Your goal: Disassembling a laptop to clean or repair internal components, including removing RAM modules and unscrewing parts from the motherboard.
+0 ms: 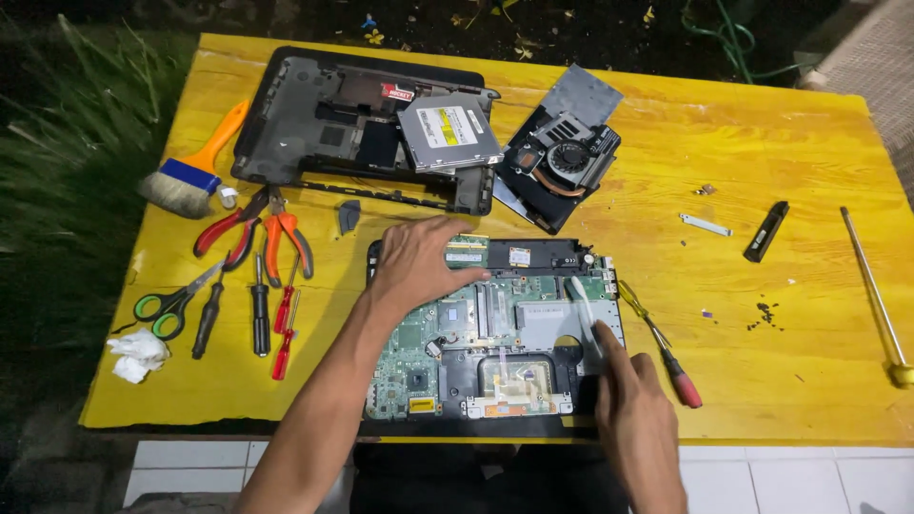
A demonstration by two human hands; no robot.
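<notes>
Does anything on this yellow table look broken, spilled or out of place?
Yes. The laptop lies opened, its green board bare under both hands. Its bottom cover, drive and fan lie apart behind it. Dark crumbs are scattered to the right, and a crumpled tissue sits at the left edge.

yellow wooden table (781, 124) | white floor tiles (781, 476) | grass (67, 143) (left, dim) | dark ground beyond

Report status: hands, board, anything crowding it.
Left hand flat on the opened laptop's motherboard, upper left corner. Right hand holds a white brush over the board's right side. Red-handled screwdriver lies alongside, right.
</notes>
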